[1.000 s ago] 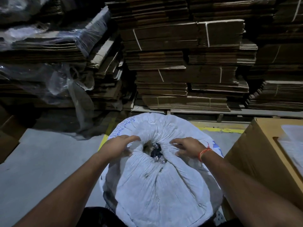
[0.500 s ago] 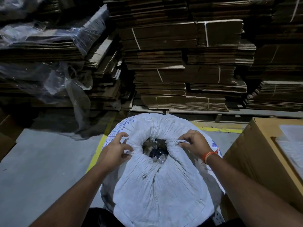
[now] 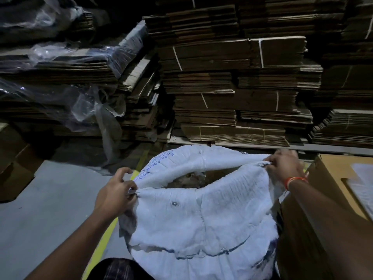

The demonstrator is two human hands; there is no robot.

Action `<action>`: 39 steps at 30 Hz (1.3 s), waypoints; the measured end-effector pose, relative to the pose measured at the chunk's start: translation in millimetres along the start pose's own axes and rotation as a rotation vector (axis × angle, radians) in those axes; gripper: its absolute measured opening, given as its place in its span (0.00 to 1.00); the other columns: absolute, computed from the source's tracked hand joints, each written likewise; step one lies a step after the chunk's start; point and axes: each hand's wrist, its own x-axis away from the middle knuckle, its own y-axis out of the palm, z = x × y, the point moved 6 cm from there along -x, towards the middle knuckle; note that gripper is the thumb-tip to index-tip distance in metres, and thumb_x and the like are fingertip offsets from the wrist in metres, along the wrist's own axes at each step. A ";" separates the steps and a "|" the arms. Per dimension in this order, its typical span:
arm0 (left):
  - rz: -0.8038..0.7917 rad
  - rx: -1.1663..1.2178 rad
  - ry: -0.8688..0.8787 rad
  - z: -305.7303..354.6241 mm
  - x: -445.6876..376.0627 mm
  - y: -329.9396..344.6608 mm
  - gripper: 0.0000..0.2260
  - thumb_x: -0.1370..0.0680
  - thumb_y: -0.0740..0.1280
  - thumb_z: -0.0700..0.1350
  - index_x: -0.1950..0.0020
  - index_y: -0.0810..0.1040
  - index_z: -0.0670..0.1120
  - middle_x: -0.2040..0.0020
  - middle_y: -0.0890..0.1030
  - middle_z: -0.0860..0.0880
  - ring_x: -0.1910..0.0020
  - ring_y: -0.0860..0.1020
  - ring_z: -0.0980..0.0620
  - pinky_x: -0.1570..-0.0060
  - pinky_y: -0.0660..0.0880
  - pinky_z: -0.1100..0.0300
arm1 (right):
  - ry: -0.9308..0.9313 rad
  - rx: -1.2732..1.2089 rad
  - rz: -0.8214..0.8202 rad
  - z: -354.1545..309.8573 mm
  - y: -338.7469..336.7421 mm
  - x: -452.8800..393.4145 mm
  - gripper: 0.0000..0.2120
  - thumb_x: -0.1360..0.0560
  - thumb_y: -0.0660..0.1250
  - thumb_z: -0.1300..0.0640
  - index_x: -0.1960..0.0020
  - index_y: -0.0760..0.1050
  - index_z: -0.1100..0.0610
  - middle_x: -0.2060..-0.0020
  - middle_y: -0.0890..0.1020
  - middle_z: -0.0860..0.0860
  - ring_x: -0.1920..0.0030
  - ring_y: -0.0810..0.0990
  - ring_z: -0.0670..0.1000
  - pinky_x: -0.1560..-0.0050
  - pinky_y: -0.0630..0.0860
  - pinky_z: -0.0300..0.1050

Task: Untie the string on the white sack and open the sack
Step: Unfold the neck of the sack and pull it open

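The white woven sack [image 3: 201, 219] stands upright on the floor in front of me, with blue print on its far left rim. Its mouth is stretched wide, and dim contents [image 3: 189, 178] show inside. My left hand [image 3: 116, 196] pinches the left edge of the rim. My right hand [image 3: 285, 168], with an orange band at the wrist, grips the right edge and holds it up and outward. No string is visible on the sack.
A large cardboard box [image 3: 331, 209] stands tight against the sack's right side. Stacks of flattened cartons [image 3: 232, 87] fill the back, some under clear plastic sheet [image 3: 80, 98]. Grey floor with a yellow line [image 3: 103, 245] lies to the left.
Both hands have moved apart, left and right, each gripping the rim. The small puckered opening has been pulled into a wide mouth.
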 end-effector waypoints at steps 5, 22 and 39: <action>-0.011 -0.062 -0.184 -39.4 5.6 8.7 0.06 0.34 0.79 0.47 0.60 0.86 0.55 0.31 0.76 0.51 0.50 0.85 0.45 0.65 0.77 0.58 | 0.184 0.118 -0.024 28.6 0.2 -5.7 0.13 0.24 0.76 0.48 0.40 0.86 0.46 0.38 0.75 0.59 0.36 0.72 0.63 0.37 0.76 0.60; -0.118 0.229 0.247 57.3 -74.3 -15.7 0.07 0.26 0.70 0.58 0.52 0.85 0.59 0.35 0.74 0.54 0.44 0.79 0.55 0.44 0.79 0.54 | 0.141 -0.464 0.133 -50.5 17.3 72.2 0.14 0.24 0.73 0.57 0.39 0.83 0.51 0.37 0.74 0.57 0.34 0.71 0.61 0.35 0.75 0.56; -0.567 -0.600 0.962 195.1 -163.3 72.2 0.41 0.20 0.69 0.39 0.21 0.54 0.73 0.28 0.68 0.45 0.55 0.81 0.40 0.58 0.80 0.50 | 0.213 -0.414 -0.326 -147.1 93.9 158.8 0.29 0.25 0.69 0.36 0.28 0.72 0.46 0.39 0.84 0.51 0.38 0.83 0.52 0.39 0.80 0.45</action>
